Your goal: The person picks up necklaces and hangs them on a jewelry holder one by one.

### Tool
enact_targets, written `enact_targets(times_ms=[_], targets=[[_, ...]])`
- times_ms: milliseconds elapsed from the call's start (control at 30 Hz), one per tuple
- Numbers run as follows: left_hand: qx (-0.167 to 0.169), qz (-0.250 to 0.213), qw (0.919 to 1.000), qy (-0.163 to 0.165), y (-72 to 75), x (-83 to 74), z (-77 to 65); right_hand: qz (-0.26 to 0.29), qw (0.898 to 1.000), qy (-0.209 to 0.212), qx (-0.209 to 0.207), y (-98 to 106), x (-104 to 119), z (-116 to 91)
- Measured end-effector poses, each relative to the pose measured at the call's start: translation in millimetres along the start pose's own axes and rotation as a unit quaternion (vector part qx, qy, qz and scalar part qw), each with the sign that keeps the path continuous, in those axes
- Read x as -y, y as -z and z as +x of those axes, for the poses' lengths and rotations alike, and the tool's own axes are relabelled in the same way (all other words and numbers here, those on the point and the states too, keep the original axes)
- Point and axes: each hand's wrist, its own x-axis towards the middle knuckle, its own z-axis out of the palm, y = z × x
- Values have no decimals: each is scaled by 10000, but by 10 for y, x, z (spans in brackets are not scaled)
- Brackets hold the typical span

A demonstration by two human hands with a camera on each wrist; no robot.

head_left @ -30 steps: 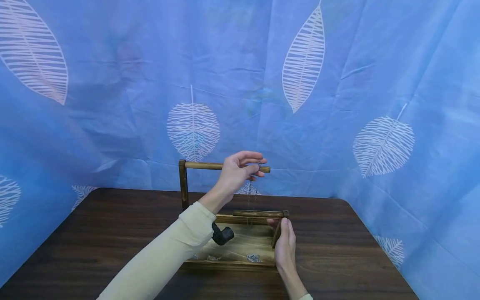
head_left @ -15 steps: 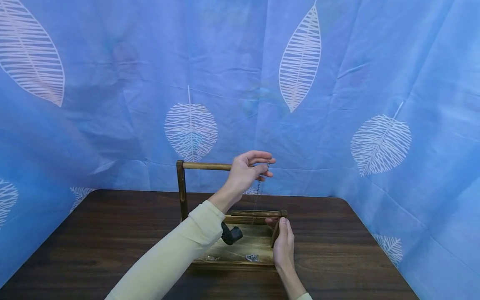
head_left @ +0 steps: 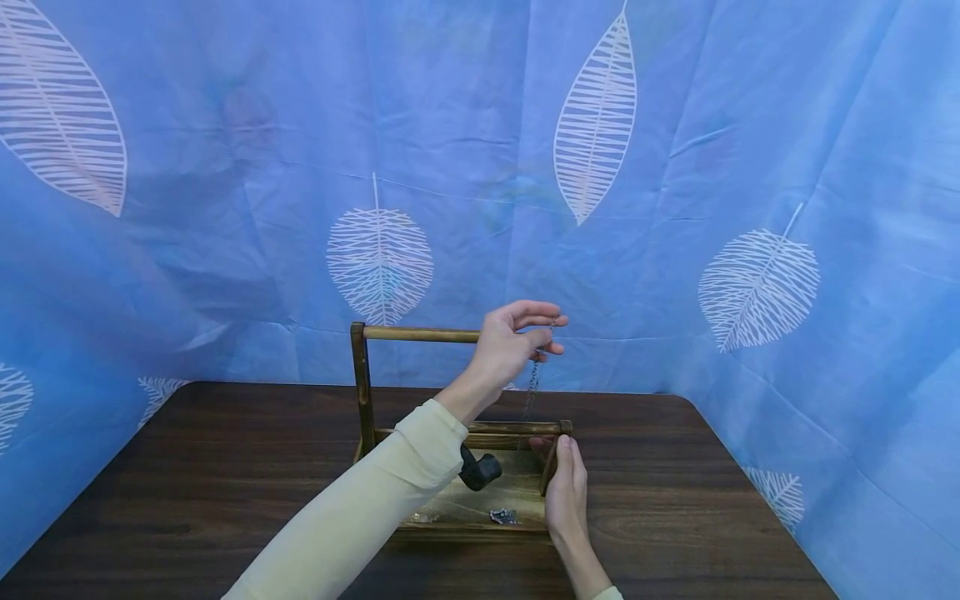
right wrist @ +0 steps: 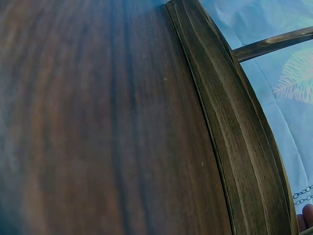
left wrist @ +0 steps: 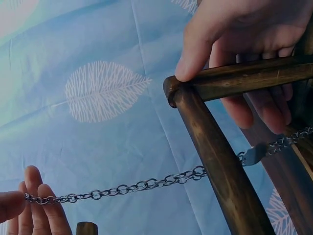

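My left hand [head_left: 506,350] pinches a silver link chain [head_left: 532,392] above the tray of a wooden jewelry stand [head_left: 360,375]. In the left wrist view, thumb and fingers of the left hand [left wrist: 39,210] hold one end of the chain [left wrist: 142,186]. It stretches right and passes behind the lower bar [left wrist: 222,161], where a small flat metal piece [left wrist: 255,153] shows. The upper bar [head_left: 420,334] runs behind the left hand, which hides its free end. My right hand [head_left: 568,492] grips the short post at the stand's right end, thumb at the top corner.
A small heap of silver chain [head_left: 502,517] lies in the tray, with a pale small item [head_left: 422,517] left of it. The dark wooden table [head_left: 660,500] extends around the stand. Behind it hangs a blue leaf-patterned cloth [head_left: 480,167].
The left hand has moved right with the chain, toward and past the upper bar's free end. The right hand stays on the post.
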Motion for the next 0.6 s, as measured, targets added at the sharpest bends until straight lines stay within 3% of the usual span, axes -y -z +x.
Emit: enact_targets(times_ms=[600], targets=[[-158, -19, 9998, -115, -75, 1, 66, -143, 9991, -370, 160, 19, 12, -24]])
